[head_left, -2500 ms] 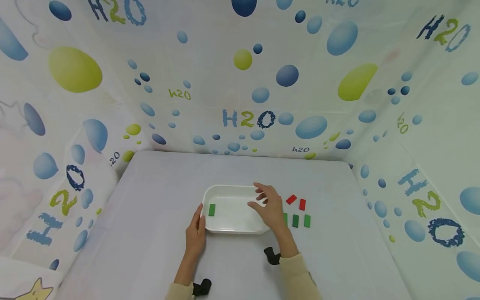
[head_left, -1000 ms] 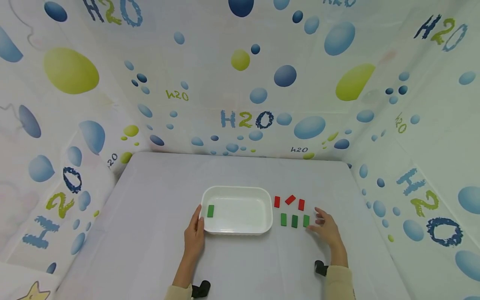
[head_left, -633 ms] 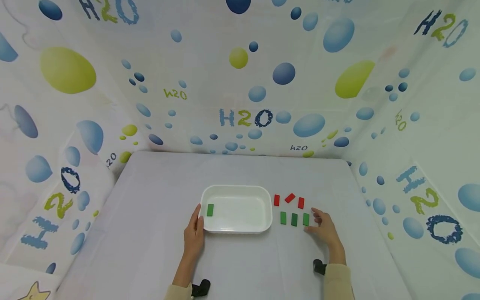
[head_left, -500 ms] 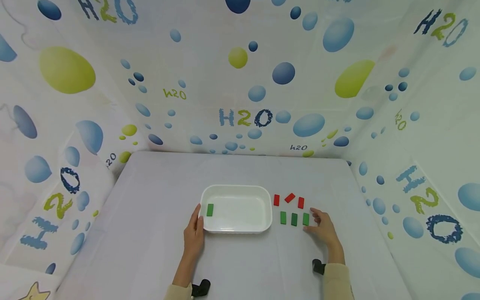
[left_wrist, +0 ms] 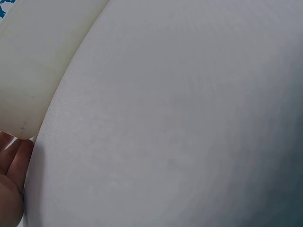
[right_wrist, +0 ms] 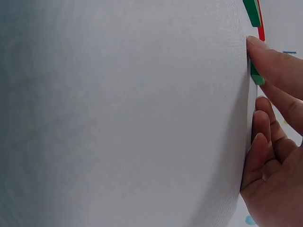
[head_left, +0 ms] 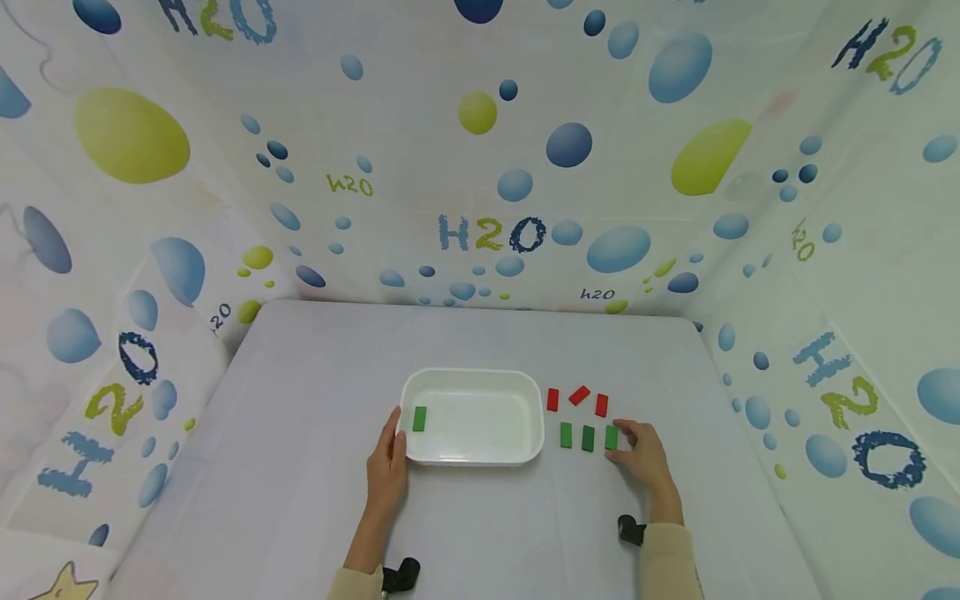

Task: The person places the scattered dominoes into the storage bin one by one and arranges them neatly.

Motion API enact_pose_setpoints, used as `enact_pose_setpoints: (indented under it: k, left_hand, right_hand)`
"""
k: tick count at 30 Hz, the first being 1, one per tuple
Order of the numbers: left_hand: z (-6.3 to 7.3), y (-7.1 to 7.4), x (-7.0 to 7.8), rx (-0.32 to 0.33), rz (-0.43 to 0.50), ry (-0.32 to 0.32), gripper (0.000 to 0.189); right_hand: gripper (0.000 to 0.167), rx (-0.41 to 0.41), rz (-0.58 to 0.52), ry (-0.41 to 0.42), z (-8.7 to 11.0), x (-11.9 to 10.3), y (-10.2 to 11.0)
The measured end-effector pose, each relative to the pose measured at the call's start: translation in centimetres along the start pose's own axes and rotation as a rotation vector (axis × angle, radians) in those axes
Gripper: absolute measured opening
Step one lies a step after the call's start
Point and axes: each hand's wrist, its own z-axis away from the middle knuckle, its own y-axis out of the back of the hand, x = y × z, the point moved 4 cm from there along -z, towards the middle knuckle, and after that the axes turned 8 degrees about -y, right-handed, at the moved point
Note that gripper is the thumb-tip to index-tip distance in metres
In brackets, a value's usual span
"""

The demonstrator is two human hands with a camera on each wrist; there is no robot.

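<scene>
A white rectangular tray (head_left: 480,457) sits mid-table in the head view, with one green block (head_left: 420,419) inside near its left end. My left hand (head_left: 387,475) holds the tray's left end by the near corner; in the left wrist view its fingertips (left_wrist: 24,149) meet the tray's lower corner. To the tray's right, my right hand (head_left: 643,458) pinches the rightmost green block (head_left: 611,437) between thumb and index finger at its two ends. Its other fingers curl near the tabletop in the right wrist view, where the fingers partly hide that block (right_wrist: 257,78).
Two more green blocks lie left of the pinched one, a lighter one (head_left: 566,435) and a darker one (head_left: 588,439). Behind them lie three red blocks, the middle red block (head_left: 579,395) turned askew. Patterned sheets (head_left: 360,125) surround the white table (head_left: 315,375).
The right hand has gone from above the tray's right end to the rightmost green block, and its thumb and index finger have drawn together on it. The left hand stays at the tray.
</scene>
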Motion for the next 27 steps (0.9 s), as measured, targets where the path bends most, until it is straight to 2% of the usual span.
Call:
enact_pose_setpoints:
  k: [27]
  left_hand:
    - [0.1,0.06,0.03,-0.005,-0.003,0.028,0.046]
  right_hand:
    - [0.049,0.02,-0.009,0.006,0.4,-0.09,0.19]
